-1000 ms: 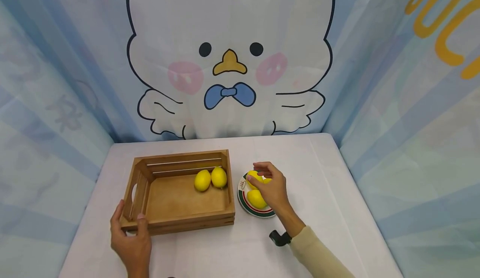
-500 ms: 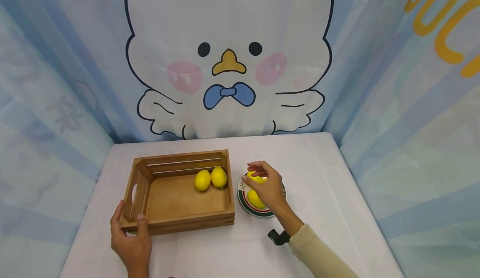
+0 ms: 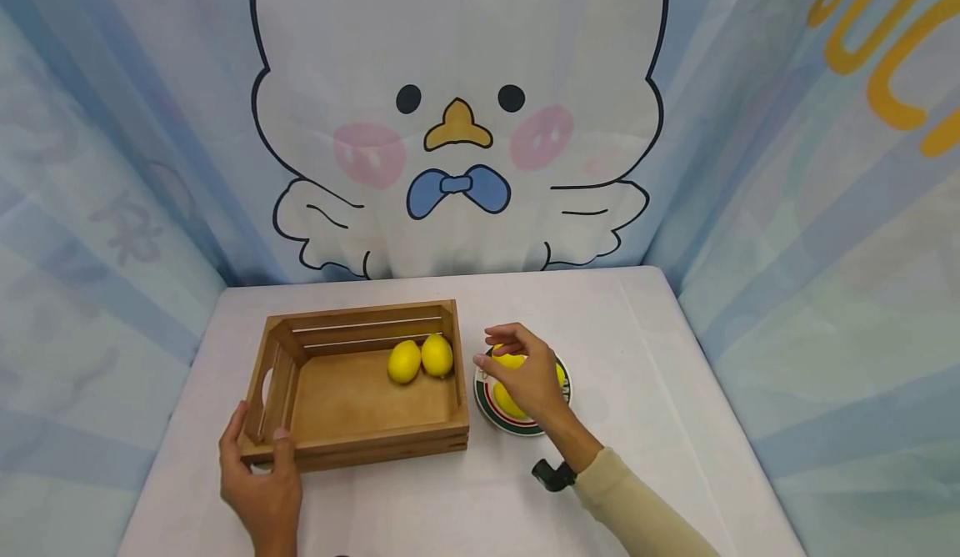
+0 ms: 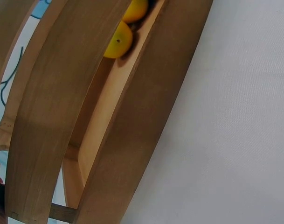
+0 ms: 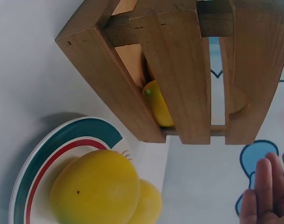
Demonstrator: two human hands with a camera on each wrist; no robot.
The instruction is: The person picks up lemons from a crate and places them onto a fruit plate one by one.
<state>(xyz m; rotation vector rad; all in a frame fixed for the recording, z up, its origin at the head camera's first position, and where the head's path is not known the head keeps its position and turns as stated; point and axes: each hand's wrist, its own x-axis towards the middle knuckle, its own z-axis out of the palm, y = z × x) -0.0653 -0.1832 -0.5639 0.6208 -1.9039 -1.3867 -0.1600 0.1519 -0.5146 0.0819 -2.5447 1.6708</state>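
My left hand [image 3: 262, 486] grips the near-left corner of a slatted wooden crate [image 3: 367, 444], its thumb over the front rim. Inside, at the crate's right end, two yellow lemons [image 3: 404, 363] lie side by side; the left wrist view shows a lemon [image 4: 119, 42] between the slats. To the right of the crate is a round plate [image 3: 483, 407] with a green and red rim, bearing lemons [image 3: 508, 403]. Above it hovers my right hand [image 3: 531, 378], fingers loosely bent, holding nothing and partly hiding the lemons. Its straight fingers [image 5: 263, 189] appear apart from the plate's lemons [image 5: 95, 186].
A white cloth covers the table [image 3: 630, 407]. Fabric curtains stand at the back and both sides, the back one [image 3: 465, 232] printed with a cartoon bird. A black strap piece [image 3: 553, 475] juts from the right wrist.
My right hand has drifted slightly left over the plate, uncovering the plate's right side and a lemon there. The left hand and crate have stayed in place.
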